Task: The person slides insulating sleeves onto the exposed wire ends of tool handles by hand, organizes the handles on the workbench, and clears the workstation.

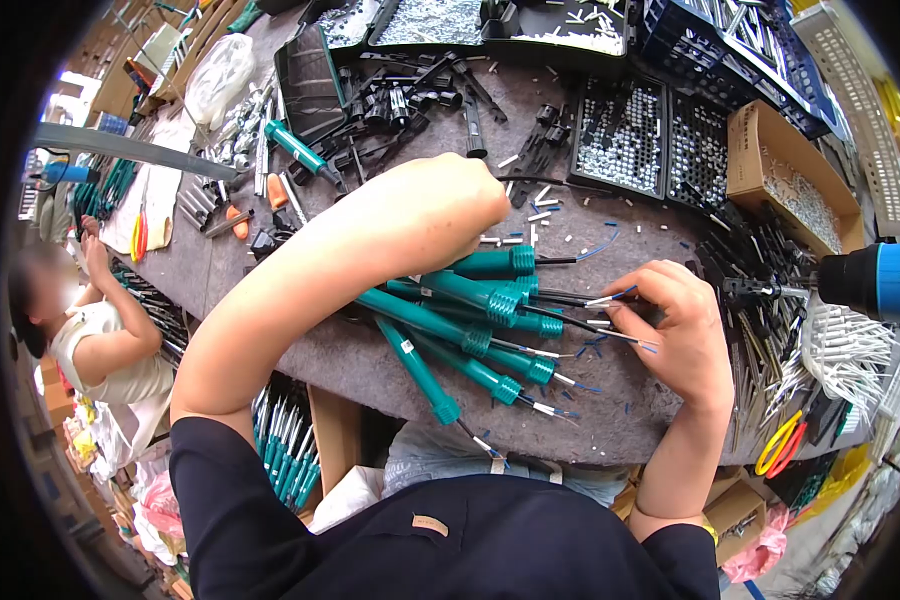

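Several green tubular handles (425, 318) with ribbed ends lie in a fanned bundle on the table before me, thin black cables with stripped wire ends coming out of them. My left hand (467, 215) is bent down over the upper part of this bundle. It looks curled closed, but its fingertips are hidden beneath it, and what they grip cannot be made out. To the right of the ribbed ends, my right hand (675, 325) pinches a thin wire (610, 298) with a blue tip between thumb and forefinger. Another cable end (642, 344) passes just below the thumb.
Black trays of small metal parts (618, 135) stand at the back. A cardboard box (795, 180) and a blue power screwdriver (885, 283) are at right, above yellow-orange scissors (782, 445). Black plastic parts (400, 105) lie beyond my left arm. Another person (110, 335) is at far left.
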Motion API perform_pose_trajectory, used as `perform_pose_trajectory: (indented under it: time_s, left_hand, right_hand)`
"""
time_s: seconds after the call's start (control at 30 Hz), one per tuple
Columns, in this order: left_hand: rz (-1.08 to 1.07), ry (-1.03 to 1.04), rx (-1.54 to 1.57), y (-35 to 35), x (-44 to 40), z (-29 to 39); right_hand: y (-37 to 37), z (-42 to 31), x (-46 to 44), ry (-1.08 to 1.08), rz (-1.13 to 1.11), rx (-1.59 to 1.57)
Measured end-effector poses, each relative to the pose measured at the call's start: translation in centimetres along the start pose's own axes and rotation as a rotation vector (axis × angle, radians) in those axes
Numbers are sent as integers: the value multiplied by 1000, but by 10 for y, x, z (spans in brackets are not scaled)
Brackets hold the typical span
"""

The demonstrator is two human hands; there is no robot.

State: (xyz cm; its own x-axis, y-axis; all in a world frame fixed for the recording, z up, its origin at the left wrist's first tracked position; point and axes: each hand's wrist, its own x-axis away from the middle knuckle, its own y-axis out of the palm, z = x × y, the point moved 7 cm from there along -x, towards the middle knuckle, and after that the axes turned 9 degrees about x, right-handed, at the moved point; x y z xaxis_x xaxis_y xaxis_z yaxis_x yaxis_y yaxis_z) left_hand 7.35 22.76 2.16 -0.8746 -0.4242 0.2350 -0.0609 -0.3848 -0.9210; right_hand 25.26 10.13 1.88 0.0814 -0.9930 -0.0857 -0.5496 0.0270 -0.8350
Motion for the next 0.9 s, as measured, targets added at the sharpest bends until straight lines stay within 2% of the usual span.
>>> perform_pose_trajectory:
  time_s: [0.13,0.23,0.33,0.43,0.53,0.8,0.9]
  left_hand:
    - [2,20,12,-9,-5,9]
    - [-70,-43,-28,-2,-16,2]
    - [116,-38,-8,-2,-12,-6]
    - [64,-189,-20,-12,-10,-14]
    - [325,-250,156,-12,-8,-16]
    - [406,-231,86,1,-10,9]
    - [359,-269,-13,8,-15,13]
  right_hand:
    - [0,0,0,-11,18,6]
    - [1,2,0,-19,27,-3]
    - [1,3,1,-6,12,-9]
    - [1,5,1,-3,5,-4]
    - [3,5,2,-9,6,1]
    - [1,4,1,-8,16,-6]
    - [3,5,1,-16,21,-6]
